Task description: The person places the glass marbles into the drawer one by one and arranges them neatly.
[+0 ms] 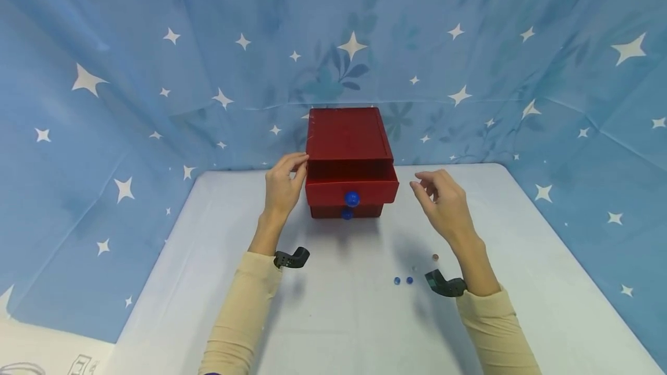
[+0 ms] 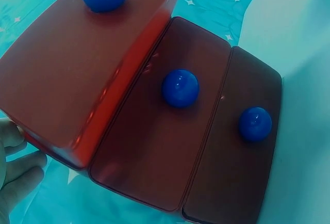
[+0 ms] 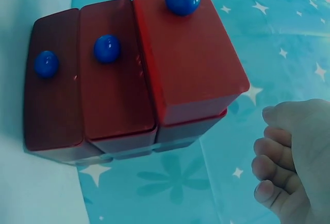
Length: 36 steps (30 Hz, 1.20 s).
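A small red drawer cabinet (image 1: 346, 132) stands at the back of the table. Its top drawer (image 1: 333, 192) is pulled out, while the middle drawer (image 2: 154, 131) and bottom drawer (image 2: 232, 162) are closed. Each drawer front carries a round blue knob (image 2: 180, 88). My left hand (image 1: 283, 187) rests its fingertips against the cabinet's left side, near the top drawer. To the right of the cabinet and apart from it, my right hand (image 1: 443, 204) hovers with loosely bent fingers and nothing in them.
On the white table (image 1: 333, 317) lie a light blue bead (image 1: 397, 280), a dark blue bead (image 1: 409, 280), a brown bead (image 1: 435, 257) and a faint clear one (image 1: 414, 268). A blue star-patterned cloth (image 1: 250, 74) hangs behind and around the table.
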Each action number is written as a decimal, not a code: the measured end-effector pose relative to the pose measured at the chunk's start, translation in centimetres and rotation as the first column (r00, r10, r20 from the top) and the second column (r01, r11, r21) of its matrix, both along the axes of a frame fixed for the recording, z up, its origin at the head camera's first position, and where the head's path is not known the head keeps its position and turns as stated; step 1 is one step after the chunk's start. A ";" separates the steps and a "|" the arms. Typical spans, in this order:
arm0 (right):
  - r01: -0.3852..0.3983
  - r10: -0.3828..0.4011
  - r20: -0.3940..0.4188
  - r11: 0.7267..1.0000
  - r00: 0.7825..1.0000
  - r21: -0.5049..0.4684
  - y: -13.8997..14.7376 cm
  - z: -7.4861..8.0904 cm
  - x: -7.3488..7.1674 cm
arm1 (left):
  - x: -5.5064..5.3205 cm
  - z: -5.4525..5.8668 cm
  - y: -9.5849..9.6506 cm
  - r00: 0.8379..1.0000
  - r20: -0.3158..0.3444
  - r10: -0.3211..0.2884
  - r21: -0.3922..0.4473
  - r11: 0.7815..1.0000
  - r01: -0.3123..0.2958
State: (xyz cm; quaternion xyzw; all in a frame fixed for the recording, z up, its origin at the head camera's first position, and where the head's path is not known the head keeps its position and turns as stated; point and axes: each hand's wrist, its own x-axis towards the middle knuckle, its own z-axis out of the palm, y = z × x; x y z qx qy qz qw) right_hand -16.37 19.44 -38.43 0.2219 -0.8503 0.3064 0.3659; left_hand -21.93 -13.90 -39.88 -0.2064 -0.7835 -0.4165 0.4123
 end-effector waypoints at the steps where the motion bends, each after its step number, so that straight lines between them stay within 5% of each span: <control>1: 0.004 -0.005 0.007 1.000 1.000 0.002 0.0 -0.1 0.1 | 0.0 0.0 -0.1 1.000 -0.002 0.002 0.002 1.000 -0.002; 16: 0.080 -0.077 0.133 0.997 0.988 -0.011 0.7 -2.4 1.0 | -0.2 0.3 -0.2 1.000 -0.005 -0.004 -0.011 1.000 0.004; 36: 0.148 -0.145 0.204 0.989 0.968 -0.001 3.3 -5.6 2.3 | -0.3 0.2 0.0 1.000 -0.004 -0.008 0.003 1.000 0.008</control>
